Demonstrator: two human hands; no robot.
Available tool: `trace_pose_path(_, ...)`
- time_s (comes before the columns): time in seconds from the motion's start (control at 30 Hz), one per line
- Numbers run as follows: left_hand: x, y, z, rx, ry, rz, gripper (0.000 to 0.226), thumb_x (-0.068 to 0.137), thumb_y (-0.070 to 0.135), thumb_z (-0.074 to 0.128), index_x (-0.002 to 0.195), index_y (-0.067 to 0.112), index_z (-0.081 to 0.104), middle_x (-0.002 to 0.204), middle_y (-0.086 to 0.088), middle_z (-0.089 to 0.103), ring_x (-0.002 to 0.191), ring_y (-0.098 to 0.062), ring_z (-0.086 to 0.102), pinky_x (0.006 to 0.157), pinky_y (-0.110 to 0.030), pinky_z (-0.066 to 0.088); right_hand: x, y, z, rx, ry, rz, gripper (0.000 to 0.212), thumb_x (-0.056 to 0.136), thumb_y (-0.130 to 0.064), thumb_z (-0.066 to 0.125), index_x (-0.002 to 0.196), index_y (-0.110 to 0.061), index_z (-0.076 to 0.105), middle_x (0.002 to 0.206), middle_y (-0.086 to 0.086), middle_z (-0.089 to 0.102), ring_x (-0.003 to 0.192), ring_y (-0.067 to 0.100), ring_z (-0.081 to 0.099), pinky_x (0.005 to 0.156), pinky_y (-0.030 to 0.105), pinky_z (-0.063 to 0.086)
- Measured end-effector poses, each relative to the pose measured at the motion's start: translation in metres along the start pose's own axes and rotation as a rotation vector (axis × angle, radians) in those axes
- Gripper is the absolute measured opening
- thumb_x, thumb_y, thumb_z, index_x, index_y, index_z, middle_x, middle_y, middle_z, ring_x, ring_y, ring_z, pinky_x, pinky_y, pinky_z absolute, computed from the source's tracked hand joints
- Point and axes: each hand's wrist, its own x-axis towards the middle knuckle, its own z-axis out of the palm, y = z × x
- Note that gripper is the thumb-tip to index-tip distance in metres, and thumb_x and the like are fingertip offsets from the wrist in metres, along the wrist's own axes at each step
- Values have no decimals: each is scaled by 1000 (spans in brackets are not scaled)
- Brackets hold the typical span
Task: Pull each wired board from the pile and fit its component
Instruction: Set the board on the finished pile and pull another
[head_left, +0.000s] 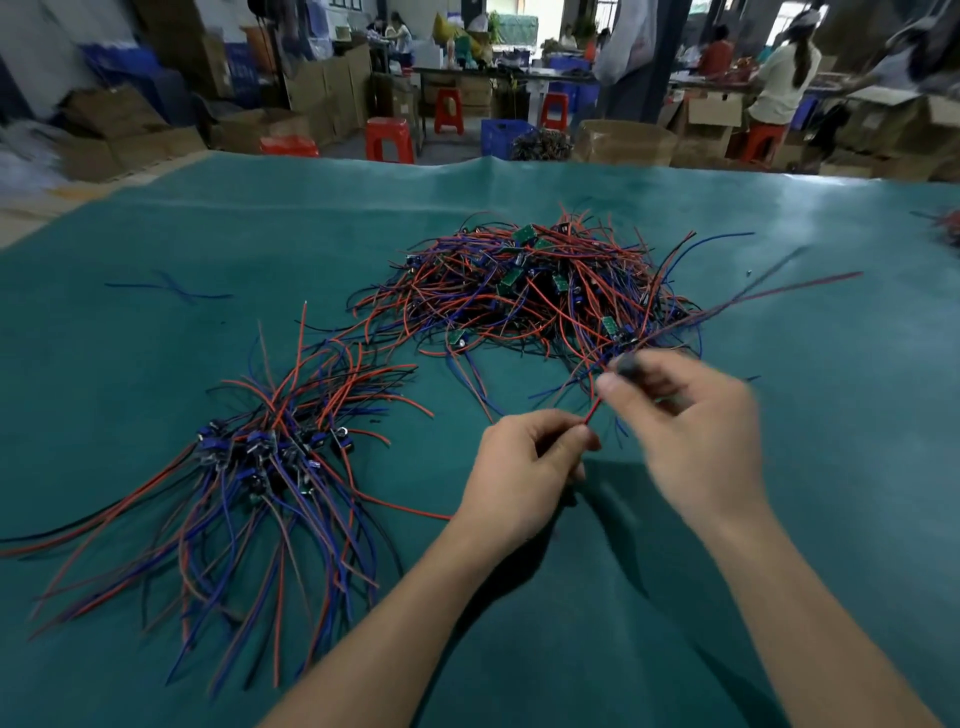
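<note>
Near the front edge of the green mat (519, 649), between 2 heaps of wiring. Far heap: the unsorted pile (540, 286), red, blue and black leads tangled around small green boards. Near-left heap: a tidier bundle (270, 457) with leads fanned toward the person, probably the finished ones.

Left hand (524, 473): fingers curled, thumb and forefinger pinching the end of a red lead (592, 413).

Right hand (691, 426): motion-blurred; fingers curled around something small and dark at the fingertips, with leads trailing up and to the right from it. Most likely 1 wired board at the pile's near edge (blur hides the board itself and any separate component).

Step in hand, as I judge it: drawing 1 board free of the pile, the left hand steadying its lead.

Next move calls for clearing the trailing leads from the tangle without dragging neighbours along, then turning the board so its component can be seated.
</note>
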Motion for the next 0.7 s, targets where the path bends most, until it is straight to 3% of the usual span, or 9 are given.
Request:
trace_pose_path(0.1,-2,0,2,57,-12,38,20,99,20,61,85,19,74,61,3,66,57,-5,57,64,-25,50,28,-37,-14,44,132,-125,7,86,-29,76,87,-22,74,72,4,68,62,21,58,64,56,53)
trace_pose_path(0.2,-2,0,2,100,-10,21,20,100,21,60,88,17,76,66,0,71,54,0,55,58,-17,45,51,-94,-6,161,110,-293,2,87,-31,73,86,-33,75,75,-2,71,61,17,60,58,46,55)
trace_pose_path(0.27,-4,1,3,133,-7,30,21,100,20,59,87,15,75,67,-2,71,55,0,57,59,-14,44,61,-128,18,289,-96,-316,6,88,-28,73,90,-24,77,77,9,73,59,13,59,49,32,49)
trace_pose_path(0.33,-4,2,1,109,1,42,23,100,14,59,79,16,70,64,-3,69,57,-5,58,62,-18,45,64,-147,51,269,-436,-268,37,91,-39,70,87,-3,76,77,26,66,57,19,52,43,33,37)
trace_pose_path(0.4,-5,2,0,85,0,50,31,98,7,58,72,24,62,63,1,66,57,-5,57,61,-18,44,61,-146,81,-13,-747,-236,62,91,-58,64,91,4,71,66,17,56,59,17,47,49,35,37)
trace_pose_path(0.47,-4,1,0,117,-6,20,30,97,8,57,72,25,60,63,4,67,57,-3,58,63,-18,45,65,-123,100,-389,-845,-215,59,91,-63,61,93,-6,73,73,3,65,69,17,59,66,29,50)
trace_pose_path(0.57,-2,1,0,140,-7,14,18,98,13,56,87,20,68,67,1,71,58,-1,59,63,-15,45,89,-68,94,-769,-585,-52,31,87,-43,67,106,-18,73,110,12,72,102,30,68,91,36,56)
trace_pose_path(0.63,-2,0,0,155,-6,30,15,97,13,56,95,17,70,70,0,73,60,0,60,64,-14,46,103,-31,75,-961,-379,87,32,82,-30,66,112,-18,69,120,14,68,112,35,64,93,41,52)
trace_pose_path(0.7,-1,0,0,174,-12,23,17,95,13,55,99,17,71,71,-1,74,66,-6,66,69,-20,52,109,-2,55,-1075,-305,169,37,83,-30,67,118,-18,64,125,15,64,118,38,59,97,46,47)
